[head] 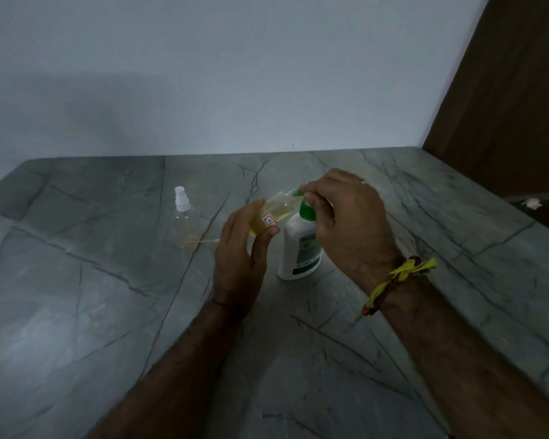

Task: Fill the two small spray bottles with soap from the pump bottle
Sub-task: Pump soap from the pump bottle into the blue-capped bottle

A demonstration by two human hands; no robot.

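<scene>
A white pump bottle (300, 248) with a green pump head (306, 208) stands on the grey marble counter (108, 312). My left hand (240, 258) grips a small clear spray bottle (273, 215) holding yellowish liquid, tilted with its open neck at the green nozzle. My right hand (346, 223) is curled over the pump head, fingers on the nozzle. A second small clear spray bottle (183, 210) with a white spray cap stands upright to the left, apart from both hands.
A white wall rises behind the counter. A dark brown wooden panel (504, 90) stands at the right. Something small and white (532, 203) lies at the far right edge. A yellow thread band (400, 277) circles my right wrist.
</scene>
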